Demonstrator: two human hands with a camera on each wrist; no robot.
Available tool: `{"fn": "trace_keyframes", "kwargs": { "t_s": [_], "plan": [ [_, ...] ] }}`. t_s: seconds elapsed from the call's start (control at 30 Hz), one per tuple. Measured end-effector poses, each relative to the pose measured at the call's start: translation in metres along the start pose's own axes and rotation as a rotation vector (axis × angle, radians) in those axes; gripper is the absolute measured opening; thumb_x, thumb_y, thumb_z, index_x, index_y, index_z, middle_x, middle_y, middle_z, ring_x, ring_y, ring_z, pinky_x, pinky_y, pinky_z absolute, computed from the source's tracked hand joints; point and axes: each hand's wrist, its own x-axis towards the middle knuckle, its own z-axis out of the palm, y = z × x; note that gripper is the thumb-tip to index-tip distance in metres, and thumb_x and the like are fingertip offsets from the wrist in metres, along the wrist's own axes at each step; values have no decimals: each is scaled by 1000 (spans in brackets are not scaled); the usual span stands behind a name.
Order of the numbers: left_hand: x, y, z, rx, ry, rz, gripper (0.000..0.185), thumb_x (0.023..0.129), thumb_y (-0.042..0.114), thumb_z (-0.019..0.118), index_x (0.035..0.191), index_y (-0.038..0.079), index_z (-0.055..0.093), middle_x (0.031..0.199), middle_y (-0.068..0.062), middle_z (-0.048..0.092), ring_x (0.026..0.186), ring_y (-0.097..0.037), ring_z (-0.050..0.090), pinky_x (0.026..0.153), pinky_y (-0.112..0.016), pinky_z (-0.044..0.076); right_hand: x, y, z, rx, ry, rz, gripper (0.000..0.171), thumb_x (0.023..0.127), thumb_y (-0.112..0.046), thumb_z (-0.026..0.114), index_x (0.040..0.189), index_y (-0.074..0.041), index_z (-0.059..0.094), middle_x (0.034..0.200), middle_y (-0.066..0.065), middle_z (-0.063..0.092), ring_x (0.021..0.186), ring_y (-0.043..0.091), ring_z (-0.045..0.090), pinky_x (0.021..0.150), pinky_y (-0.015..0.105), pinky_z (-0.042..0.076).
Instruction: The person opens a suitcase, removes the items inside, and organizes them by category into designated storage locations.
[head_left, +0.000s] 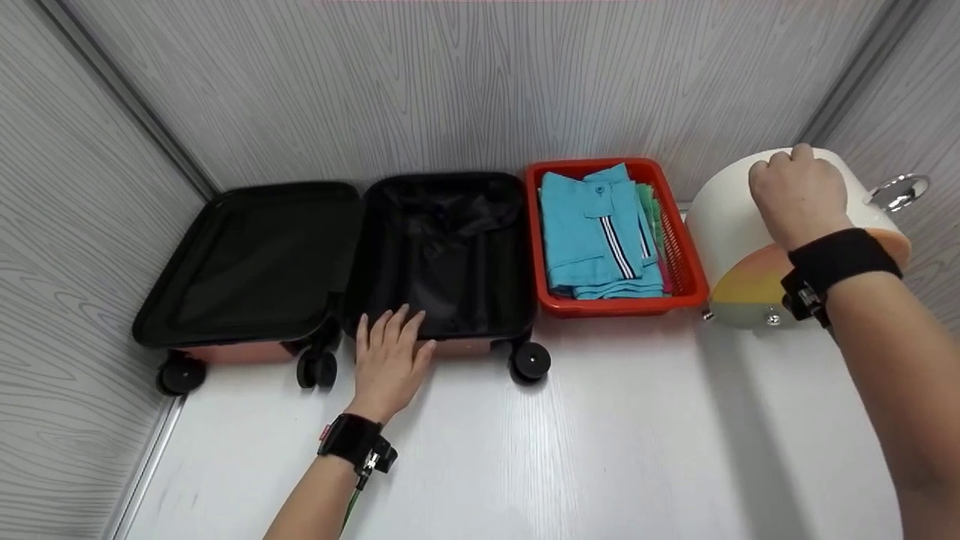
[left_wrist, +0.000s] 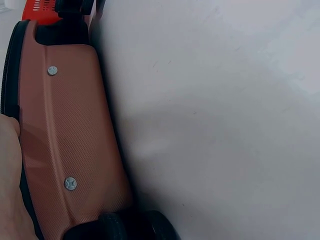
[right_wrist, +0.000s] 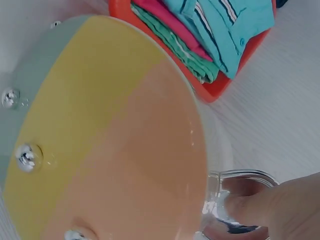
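Note:
An opened suitcase lies with its black-lined right half (head_left: 450,296) beside its left half (head_left: 262,262); the outside is pink. My left hand (head_left: 390,364) rests on the right half's front edge, fingers extended over the rim. In the left wrist view, part of that hand (left_wrist: 10,175) touches the rim beside the pink shell (left_wrist: 75,115). My right hand (head_left: 801,195) grips a shiny loop handle (right_wrist: 250,172) of a white rounded container (head_left: 724,214), its orange, yellow and green-grey face (right_wrist: 135,130) carrying chrome knobs. A second loop handle (head_left: 900,193) stands out at its right.
Between the suitcase and the container stands a red basket (head_left: 600,307) holding folded blue clothes (head_left: 585,240), with green and pink cloth beneath or beside them. Black wheels (head_left: 531,362) stick out at the suitcase's front. Wood-grain panels (head_left: 450,90) rise behind and at both sides.

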Motion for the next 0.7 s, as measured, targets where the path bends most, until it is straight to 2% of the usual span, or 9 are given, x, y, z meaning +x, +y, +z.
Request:
{"fn": "trace_keyframes", "kwargs": {
  "t_s": [0.13, 0.27, 0.4, 0.47, 0.57, 0.63, 0.7],
  "plan": [
    [-1, 3, 2, 5, -9, -6, 60, 109, 52, 40, 157, 17, 42, 163, -11, 34, 150, -35, 25, 123, -51, -8, 2, -2, 8, 36, 8, 51, 8, 87, 20, 51, 83, 13, 49, 84, 35, 51, 88, 54, 51, 53, 57, 51],
    [-1, 5, 0, -2, -32, -2, 61, 109, 52, 39, 158, 17, 41, 163, -12, 34, 149, -36, 26, 123, -52, -7, -2, -5, 18, 51, 37, 80, 8, 89, 17, 50, 83, 14, 46, 86, 36, 50, 89, 53, 50, 56, 59, 50],
    [2, 5, -10, -22, -79, 13, 67, 109, 54, 37, 163, 16, 30, 165, -15, 28, 149, -38, 27, 122, -55, -3, -9, -13, 28, 30, 86, 59, 12, 89, 9, 52, 80, 9, 45, 85, 31, 48, 95, 50, 45, 76, 59, 46],
    [6, 5, -18, -28, -111, 19, 70, 108, 57, 34, 164, 17, 23, 168, -16, 22, 151, -39, 24, 122, -57, -3, -12, -20, 35, 17, 112, 18, 10, 90, 5, 53, 83, 8, 46, 92, 31, 50, 108, 51, 44, 93, 61, 40],
    [19, 6, -32, -25, -136, 28, 73, 107, 60, 32, 165, 18, 16, 169, -16, 14, 153, -38, 18, 122, -59, -3, -15, -35, 46, 18, 138, -42, 10, 91, 1, 52, 92, 10, 52, 108, 34, 53, 132, 50, 36, 117, 59, 21],
    [31, 8, -41, -8, -143, 26, 74, 107, 61, 30, 166, 20, 13, 170, -15, 10, 155, -37, 13, 121, -59, -5, -15, -48, 54, 48, 136, -59, 19, 92, -5, 55, 103, 11, 57, 121, 35, 54, 140, 50, 31, 122, 58, 8],
    [45, 9, -52, 11, -145, 21, 74, 107, 62, 29, 166, 21, 11, 171, -14, 8, 156, -35, 9, 121, -58, -7, -14, -60, 61, 97, 119, -52, 30, 94, -12, 59, 114, 9, 59, 129, 33, 54, 142, 49, 29, 123, 57, 0]
  ]
}}
